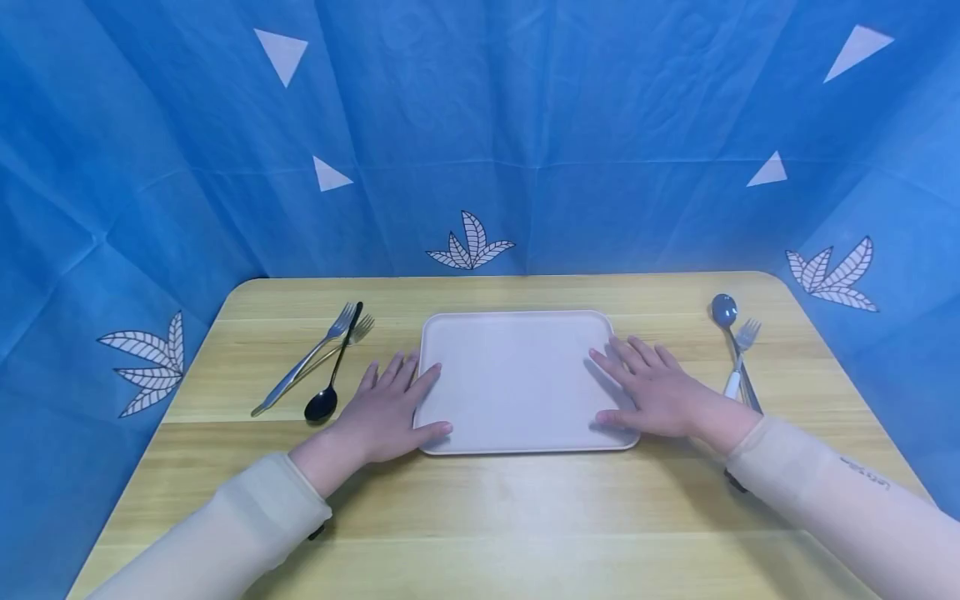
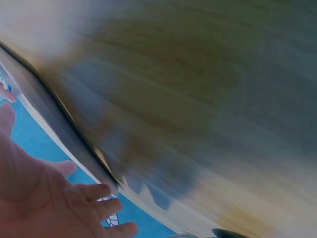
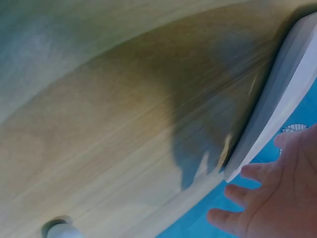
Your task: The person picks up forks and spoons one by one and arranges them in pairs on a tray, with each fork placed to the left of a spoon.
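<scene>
As I look down through the head view, the tray (image 1: 517, 383) lies on the middle of the table (image 1: 487, 521), its long axis running left to right, parallel to the far edge, and its short ends pointing to the sides. The left hand (image 1: 386, 419) reaches to its left end, the right hand (image 1: 652, 396) to its right end; on both, the fingers are spread and grasp nothing. I cannot tell how firmly they touch it. Left of the tray I see two forks (image 1: 303, 363) with a black spoon (image 1: 322, 405), its bowl toward me; on the right, a silver spoon (image 1: 724, 310) and a fork (image 1: 734, 382) cross, heads pointing away. Behind hangs blue cloth (image 1: 540, 158).

On the left wrist view, I see the tray's edge slanting down rightward, that hand's splayed fingers near it.

On the right wrist view, the edge slants down leftward; that hand's fingers are likewise apart, gripping nothing.
</scene>
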`<state>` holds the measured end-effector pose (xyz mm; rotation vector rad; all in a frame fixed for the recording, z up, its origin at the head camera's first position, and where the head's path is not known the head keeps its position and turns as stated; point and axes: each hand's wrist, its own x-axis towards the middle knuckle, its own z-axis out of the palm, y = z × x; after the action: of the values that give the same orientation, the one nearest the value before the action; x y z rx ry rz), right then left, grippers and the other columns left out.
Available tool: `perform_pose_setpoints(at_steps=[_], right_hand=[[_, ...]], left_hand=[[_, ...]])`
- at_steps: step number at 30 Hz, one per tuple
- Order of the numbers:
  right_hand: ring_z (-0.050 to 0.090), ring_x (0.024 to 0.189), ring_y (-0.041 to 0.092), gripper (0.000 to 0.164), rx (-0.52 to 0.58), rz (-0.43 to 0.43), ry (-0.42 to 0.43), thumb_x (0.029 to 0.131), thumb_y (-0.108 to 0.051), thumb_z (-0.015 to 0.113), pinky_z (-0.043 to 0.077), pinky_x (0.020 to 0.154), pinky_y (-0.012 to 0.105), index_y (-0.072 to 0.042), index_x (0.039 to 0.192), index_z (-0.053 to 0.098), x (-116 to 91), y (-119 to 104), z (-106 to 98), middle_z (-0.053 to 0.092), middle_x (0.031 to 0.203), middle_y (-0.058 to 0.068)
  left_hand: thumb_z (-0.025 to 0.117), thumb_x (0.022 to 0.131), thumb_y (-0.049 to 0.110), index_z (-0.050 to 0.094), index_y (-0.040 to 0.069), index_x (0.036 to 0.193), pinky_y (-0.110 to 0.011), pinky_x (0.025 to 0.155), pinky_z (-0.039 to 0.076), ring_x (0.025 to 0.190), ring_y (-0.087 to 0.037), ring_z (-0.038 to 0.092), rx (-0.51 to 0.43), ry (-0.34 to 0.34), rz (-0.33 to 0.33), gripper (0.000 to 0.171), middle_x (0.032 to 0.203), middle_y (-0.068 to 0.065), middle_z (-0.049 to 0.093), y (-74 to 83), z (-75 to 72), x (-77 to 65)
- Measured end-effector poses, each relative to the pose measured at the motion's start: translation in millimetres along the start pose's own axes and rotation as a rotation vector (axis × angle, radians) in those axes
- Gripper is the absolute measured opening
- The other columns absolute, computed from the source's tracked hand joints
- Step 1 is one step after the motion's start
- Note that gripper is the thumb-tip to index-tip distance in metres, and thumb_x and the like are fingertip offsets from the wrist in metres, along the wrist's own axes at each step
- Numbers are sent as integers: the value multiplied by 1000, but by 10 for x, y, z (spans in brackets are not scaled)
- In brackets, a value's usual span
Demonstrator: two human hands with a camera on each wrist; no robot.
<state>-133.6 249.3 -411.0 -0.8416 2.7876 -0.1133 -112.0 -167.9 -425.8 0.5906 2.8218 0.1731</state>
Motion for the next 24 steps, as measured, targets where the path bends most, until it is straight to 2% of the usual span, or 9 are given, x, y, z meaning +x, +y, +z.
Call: perform_pose_setpoints(at_steps=[7,13,19,24], right_hand=[[20,144,53,91,6,-2,35,91,-70,51,17,109,72,-16,159,25,-9,19,63,21,160,26],[18,145,52,91,3,20,8,93,-70,45,15,111,70,-13,159,23,-4,7,31,20,161,25],[20,145,50,92,-4,26,20,95,-68,45,17,113,66,-2,157,24,17,7,15,21,161,25],[24,144,49,87,-33,11,42,98,-62,45,20,115,62,5,152,31,34,10,0,26,158,27]], left_hand=[[40,91,77,20,21,160,-64,117,5,151,-41,9,-14,-17,-5,91,163,-20,16,21,-38,-7],[44,94,70,24,14,159,-65,116,7,150,-43,11,-20,-13,-5,88,163,-22,16,65,-109,-12],[43,95,68,24,10,158,-64,116,9,150,-43,12,-1,-7,-3,88,164,-21,13,72,-120,15],[49,97,60,24,-3,155,-57,117,19,149,-42,18,-62,-9,15,89,162,-27,12,75,-102,77]])
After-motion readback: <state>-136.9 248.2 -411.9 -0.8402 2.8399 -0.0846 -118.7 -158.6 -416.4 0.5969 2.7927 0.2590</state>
